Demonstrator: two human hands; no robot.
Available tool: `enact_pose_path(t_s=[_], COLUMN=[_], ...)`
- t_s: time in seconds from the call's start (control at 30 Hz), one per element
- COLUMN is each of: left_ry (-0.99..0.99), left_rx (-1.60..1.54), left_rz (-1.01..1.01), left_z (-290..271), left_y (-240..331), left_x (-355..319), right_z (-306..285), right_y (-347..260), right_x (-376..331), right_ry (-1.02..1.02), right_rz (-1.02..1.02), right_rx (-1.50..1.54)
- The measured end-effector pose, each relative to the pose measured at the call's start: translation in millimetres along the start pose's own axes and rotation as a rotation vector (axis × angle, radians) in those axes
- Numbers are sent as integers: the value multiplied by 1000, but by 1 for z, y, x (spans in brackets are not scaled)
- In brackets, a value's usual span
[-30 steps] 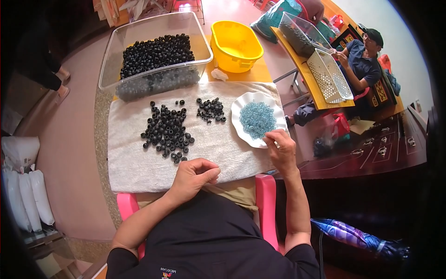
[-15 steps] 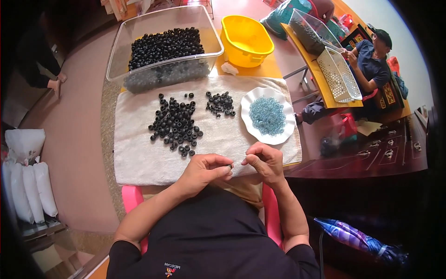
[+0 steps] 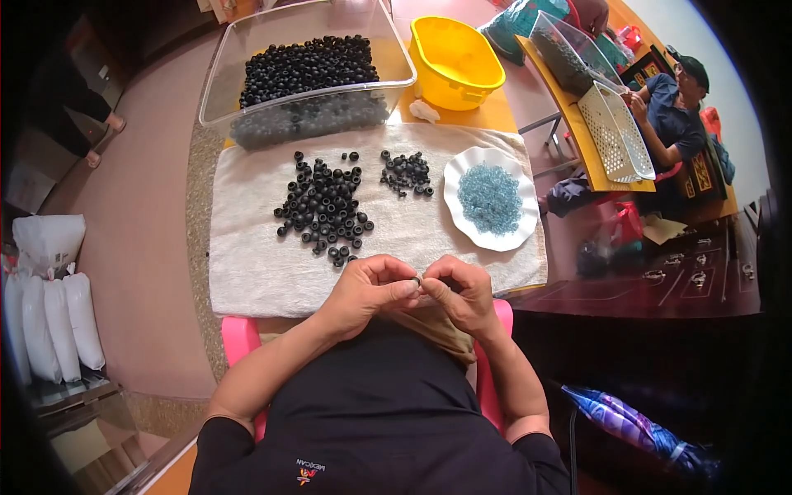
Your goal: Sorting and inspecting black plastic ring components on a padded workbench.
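Note:
Just past the front edge of the white cloth (image 3: 256,272), my two hands meet at the fingertips. My left hand (image 3: 367,295) pinches a small dark round piece (image 3: 417,281), mostly covered by the fingers. Thumb and forefinger of my right hand (image 3: 464,295) press together against that piece; whatever they hold is too small to make out. Ahead on the cloth lies a large pile of black hollow round pieces (image 3: 326,202), with a smaller pile of smaller black pieces (image 3: 406,173) to its right. A white wavy-rimmed plate (image 3: 454,210) holds tiny clear bluish pieces (image 3: 491,198).
Behind the cloth stand a clear plastic bin (image 3: 223,91) of black pieces and a yellow tub (image 3: 454,66). A crumpled white tissue (image 3: 424,110) lies before the tub. At far right a person (image 3: 668,107) sits by a perforated white basket (image 3: 610,132). White sacks (image 3: 66,322) stand left.
My right hand has moved left, so its fingertips now touch the piece in my left hand. The whole view has shifted slightly.

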State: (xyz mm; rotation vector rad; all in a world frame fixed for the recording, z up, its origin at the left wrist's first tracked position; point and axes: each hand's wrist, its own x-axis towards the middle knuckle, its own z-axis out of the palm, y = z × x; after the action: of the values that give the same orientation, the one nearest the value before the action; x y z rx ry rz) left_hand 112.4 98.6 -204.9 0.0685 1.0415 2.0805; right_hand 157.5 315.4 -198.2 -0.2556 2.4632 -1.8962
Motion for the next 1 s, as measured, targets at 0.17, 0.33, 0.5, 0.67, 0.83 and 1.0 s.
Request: enact_pose_path(t_s=[0.17,0.33,0.5,0.67,0.83,1.0], left_ry=[6,46,123,125,139,107], left_rx=[-30,-70,-127,-151,-128,-82], left_rz=[12,8,34,28,-6,-54], left_z=[-1,-2,0,-2,-1,-1], left_y=[0,-1,-2,-3,-1,2], left_x=[-1,-1,2,2,2,1], right_z=[6,12,25,25,19,3], right_y=[-12,-17,-17,-20,-15,-7], right_x=[2,0,-4,1,3,6], right_ry=[18,69,174,171,150,6], right_rz=[-209,-282,-389,-362,-329,-34], right_rx=[-182,-272,-347,-330,-286,38])
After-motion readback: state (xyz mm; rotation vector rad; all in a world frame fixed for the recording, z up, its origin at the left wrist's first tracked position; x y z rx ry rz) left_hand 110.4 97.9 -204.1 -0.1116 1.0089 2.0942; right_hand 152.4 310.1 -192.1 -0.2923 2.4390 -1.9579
